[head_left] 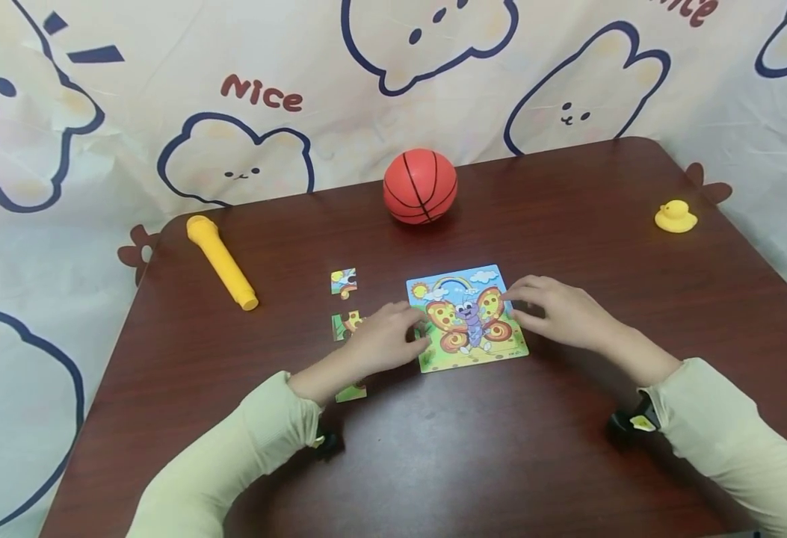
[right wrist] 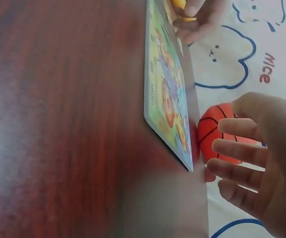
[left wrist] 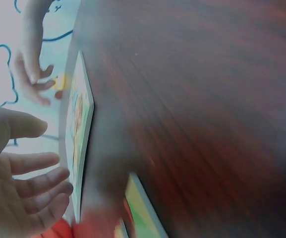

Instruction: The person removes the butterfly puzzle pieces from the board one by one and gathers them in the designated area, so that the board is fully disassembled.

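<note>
A square butterfly picture board lies flat on the brown table, slightly tilted from my view. My left hand is over its left edge, fingers loosely bent and nothing in its grasp. At the board's right edge is my right hand, its fingers spread and parted from the thumb. The right wrist view shows that palm empty beside the board. Loose jigsaw pieces lie in a column left of the board: a top piece, a middle piece and a lower piece. My left hand and forearm partly cover the lower two.
A red toy basketball stands behind the board near the table's back edge. To the left lies a yellow toy microphone, and a yellow rubber duck sits at the far right. A cartoon-printed cloth hangs behind the table.
</note>
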A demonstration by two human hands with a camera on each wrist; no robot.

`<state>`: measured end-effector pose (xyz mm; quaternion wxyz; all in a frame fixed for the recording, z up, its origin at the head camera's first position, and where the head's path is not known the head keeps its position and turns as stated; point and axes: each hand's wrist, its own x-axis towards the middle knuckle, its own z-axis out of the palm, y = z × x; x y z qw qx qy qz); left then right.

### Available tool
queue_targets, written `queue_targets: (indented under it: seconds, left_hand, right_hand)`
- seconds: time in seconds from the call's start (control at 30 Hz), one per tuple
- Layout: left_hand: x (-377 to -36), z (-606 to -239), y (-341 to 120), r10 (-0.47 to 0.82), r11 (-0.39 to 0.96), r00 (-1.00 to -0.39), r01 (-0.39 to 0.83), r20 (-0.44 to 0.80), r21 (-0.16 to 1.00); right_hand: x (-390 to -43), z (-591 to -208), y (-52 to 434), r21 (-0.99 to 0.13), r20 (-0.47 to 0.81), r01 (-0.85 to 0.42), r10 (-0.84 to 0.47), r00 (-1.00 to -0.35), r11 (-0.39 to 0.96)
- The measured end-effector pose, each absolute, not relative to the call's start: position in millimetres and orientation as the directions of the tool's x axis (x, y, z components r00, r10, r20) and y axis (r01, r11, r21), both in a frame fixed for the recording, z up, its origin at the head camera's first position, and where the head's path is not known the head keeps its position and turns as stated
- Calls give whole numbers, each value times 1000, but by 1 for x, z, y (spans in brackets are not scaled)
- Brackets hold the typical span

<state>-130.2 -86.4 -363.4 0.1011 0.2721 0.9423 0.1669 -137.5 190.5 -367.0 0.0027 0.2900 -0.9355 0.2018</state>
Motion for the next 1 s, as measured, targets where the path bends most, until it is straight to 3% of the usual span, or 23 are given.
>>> queue_targets:
  seconds: [0.3,0.6,1.0]
  left_hand:
    - [-145,-370,-46,621,770,-778,586,-90,252]
    - [-152,-380,-29,659,752,-751,658,-43,35]
    - [-152,-377,-22,643,763,-758,647,-111,7]
  right_hand:
    - [-155,-369,186,-475,39,-410,-446,-894,779]
    - [-170,-374,186,-488,33,-368,-405,-914,791]
    - [-188,-385,181,-474,35,-373,-406,-913,798]
